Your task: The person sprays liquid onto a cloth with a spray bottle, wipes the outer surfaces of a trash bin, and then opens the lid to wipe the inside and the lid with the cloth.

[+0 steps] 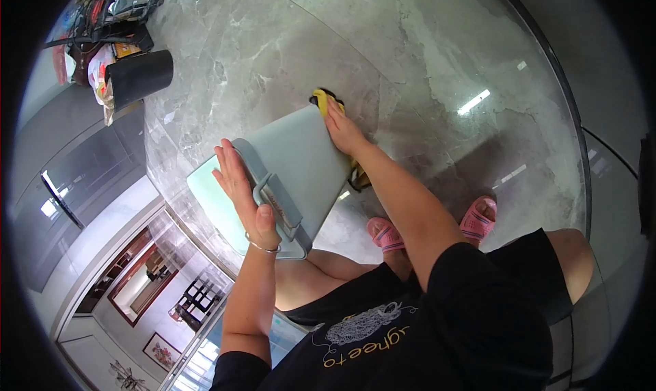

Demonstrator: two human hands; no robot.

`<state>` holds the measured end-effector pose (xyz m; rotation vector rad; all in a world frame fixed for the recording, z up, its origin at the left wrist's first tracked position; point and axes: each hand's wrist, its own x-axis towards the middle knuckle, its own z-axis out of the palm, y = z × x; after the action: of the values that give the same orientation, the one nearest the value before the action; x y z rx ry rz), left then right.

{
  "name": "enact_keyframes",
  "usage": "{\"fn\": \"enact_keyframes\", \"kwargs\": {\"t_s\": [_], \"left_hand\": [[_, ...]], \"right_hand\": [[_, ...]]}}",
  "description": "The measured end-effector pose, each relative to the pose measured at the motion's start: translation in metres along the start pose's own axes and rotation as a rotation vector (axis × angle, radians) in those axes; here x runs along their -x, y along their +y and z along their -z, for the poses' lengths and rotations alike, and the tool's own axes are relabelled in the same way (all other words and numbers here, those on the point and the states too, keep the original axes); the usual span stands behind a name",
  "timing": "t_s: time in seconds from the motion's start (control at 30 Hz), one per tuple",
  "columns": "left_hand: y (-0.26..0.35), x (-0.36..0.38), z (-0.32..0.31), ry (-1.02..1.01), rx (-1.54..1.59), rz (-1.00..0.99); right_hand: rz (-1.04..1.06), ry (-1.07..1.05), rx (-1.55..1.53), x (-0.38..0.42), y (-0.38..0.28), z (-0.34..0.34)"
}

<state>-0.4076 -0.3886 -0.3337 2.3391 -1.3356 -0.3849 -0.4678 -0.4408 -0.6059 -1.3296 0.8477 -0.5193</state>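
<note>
A pale grey-green box (294,152), which looks like plastic, is tilted in front of my knees. A grey handle (279,203) and a lighter green face show at its left end. My left hand (238,182) lies flat against that end beside the handle, fingers stretched out, with a bracelet at the wrist. My right hand (344,129) is at the box's far right edge, its fingers pressed on a yellow and black cloth (321,98). More of the cloth shows below the wrist, behind the box. The box's underside is hidden.
Grey marbled floor (424,104) surrounds the box. Pink slippers (386,234) are on my feet. At the upper left stand a black bin (140,78) with bags beside it and a rack of assorted items (113,11). Grey cabinets (96,186) line the left side.
</note>
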Motion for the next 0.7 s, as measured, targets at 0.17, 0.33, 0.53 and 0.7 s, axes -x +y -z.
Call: {"fn": "enact_keyframes", "kwargs": {"t_s": [0.17,0.33,0.53,0.7], "left_hand": [[0.003,-0.001,0.002,-0.008,-0.015,0.000],[-0.001,0.001,0.002,0.002,-0.011,-0.003],[-0.002,0.002,0.000,0.011,0.027,0.017],[-0.011,0.003,-0.006,0.125,0.115,-0.037]], "right_hand": [[-0.298,-0.211,-0.381,0.128,-0.062,0.021],[0.354,-0.229,-0.256,0.005,-0.128,-0.003],[0.216,-0.323,-0.369,0.100,-0.141,0.020],[0.285,-0.142,-0.226,0.144,-0.098,0.002]]}}
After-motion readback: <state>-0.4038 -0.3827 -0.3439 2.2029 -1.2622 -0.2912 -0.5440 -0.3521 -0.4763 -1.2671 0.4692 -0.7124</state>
